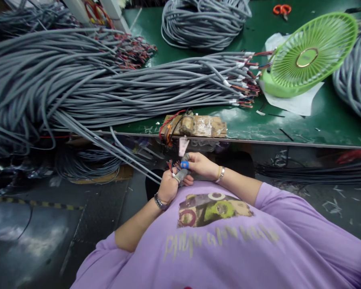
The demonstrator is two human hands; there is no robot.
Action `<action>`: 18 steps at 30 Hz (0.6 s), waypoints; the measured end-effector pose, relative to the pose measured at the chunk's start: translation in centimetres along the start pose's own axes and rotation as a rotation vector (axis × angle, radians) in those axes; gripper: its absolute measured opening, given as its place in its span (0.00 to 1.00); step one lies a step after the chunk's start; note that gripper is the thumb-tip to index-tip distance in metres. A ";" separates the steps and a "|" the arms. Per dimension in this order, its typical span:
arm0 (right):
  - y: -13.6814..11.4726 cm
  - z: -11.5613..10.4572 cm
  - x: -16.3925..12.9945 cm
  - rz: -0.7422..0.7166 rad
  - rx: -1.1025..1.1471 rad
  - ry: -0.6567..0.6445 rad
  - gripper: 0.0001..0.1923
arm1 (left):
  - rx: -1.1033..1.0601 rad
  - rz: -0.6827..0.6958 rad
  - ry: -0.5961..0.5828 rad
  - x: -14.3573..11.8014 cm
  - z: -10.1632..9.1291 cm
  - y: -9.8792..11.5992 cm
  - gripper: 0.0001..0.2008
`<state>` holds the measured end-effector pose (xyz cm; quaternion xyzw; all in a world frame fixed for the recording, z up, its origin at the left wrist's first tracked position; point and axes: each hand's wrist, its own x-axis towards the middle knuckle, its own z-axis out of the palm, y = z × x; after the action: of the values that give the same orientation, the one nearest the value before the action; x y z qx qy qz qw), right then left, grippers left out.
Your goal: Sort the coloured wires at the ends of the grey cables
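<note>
Gripping gray cables (107, 143), shirt lettering (221, 239) illegible

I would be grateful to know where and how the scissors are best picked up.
Probably by the orange handles of the scissors, from above and to the left of the green fan: they seem to lie flat, the blades point toward the near side, and the fan's tilted cage crowds the near right.

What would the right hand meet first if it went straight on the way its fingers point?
The right hand points leftward, so probably the grey piece it already touches, then the wire ends or the left hand; depth is unclear here.
</note>
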<state>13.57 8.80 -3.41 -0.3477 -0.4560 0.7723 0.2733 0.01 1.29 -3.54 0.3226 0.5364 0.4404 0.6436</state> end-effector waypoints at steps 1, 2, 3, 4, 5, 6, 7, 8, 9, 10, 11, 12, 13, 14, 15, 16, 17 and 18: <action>-0.1 0.1 0.2 -0.005 -0.014 -0.009 0.23 | -0.006 0.007 0.000 0.0 0.0 -0.1 0.18; -0.3 0.1 0.3 -0.008 -0.017 -0.013 0.23 | -0.024 0.020 0.008 -0.1 0.0 -0.2 0.18; -0.3 0.2 0.5 -0.008 -0.003 -0.007 0.23 | -0.048 0.037 0.022 -0.1 0.0 -0.3 0.18; -0.3 0.1 0.6 -0.001 0.025 0.002 0.23 | -0.069 0.052 0.039 -0.2 0.0 -0.3 0.18; -0.3 0.0 0.7 0.010 0.069 0.018 0.22 | -0.086 0.067 0.060 -0.2 0.1 -0.2 0.18; -0.2 -0.1 0.7 0.029 0.125 0.035 0.22 | -0.100 0.079 0.083 -0.2 0.1 -0.1 0.18; -0.1 -0.3 0.6 0.054 0.183 0.050 0.22 | -0.109 0.087 0.108 -0.2 0.2 0.0 0.18; 0.0 -0.4 0.5 0.080 0.234 0.065 0.22 | -0.115 0.092 0.131 -0.3 0.3 0.1 0.18; 0.1 -0.6 0.3 0.104 0.268 0.073 0.22 | -0.118 0.093 0.147 -0.2 0.3 0.3 0.18; 0.2 -0.6 0.2 0.122 0.281 0.074 0.22 | -0.118 0.090 0.156 -0.2 0.3 0.3 0.18; 0.2 -0.6 0.0 0.130 0.271 0.070 0.22 | -0.113 0.085 0.155 -0.2 0.3 0.4 0.18; 0.1 -0.6 -0.2 0.128 0.239 0.062 0.21 | -0.101 0.080 0.147 -0.1 0.3 0.3 0.18; 0.0 -0.4 -0.3 0.117 0.193 0.054 0.21 | -0.086 0.074 0.136 0.0 0.2 0.2 0.18; -0.1 -0.3 -0.4 0.103 0.143 0.043 0.21 | -0.070 0.069 0.124 0.0 0.2 0.0 0.18; -0.2 -0.1 -0.4 0.090 0.099 0.033 0.21 | -0.054 0.062 0.112 0.1 0.1 -0.2 0.18; -0.3 0.1 -0.3 0.081 0.064 0.026 0.20 | -0.041 0.056 0.101 0.1 0.1 -0.3 0.18; -0.4 0.2 -0.3 0.076 0.042 0.022 0.20 | -0.031 0.049 0.093 0.1 0.0 -0.5 0.18; -0.5 0.3 -0.2 0.073 0.032 0.021 0.20 | -0.021 0.043 0.089 0.1 0.0 -0.6 0.18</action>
<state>13.51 8.68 -2.84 -0.3679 -0.4279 0.7851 0.2553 0.11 1.16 -4.15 0.3074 0.5526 0.4738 0.6130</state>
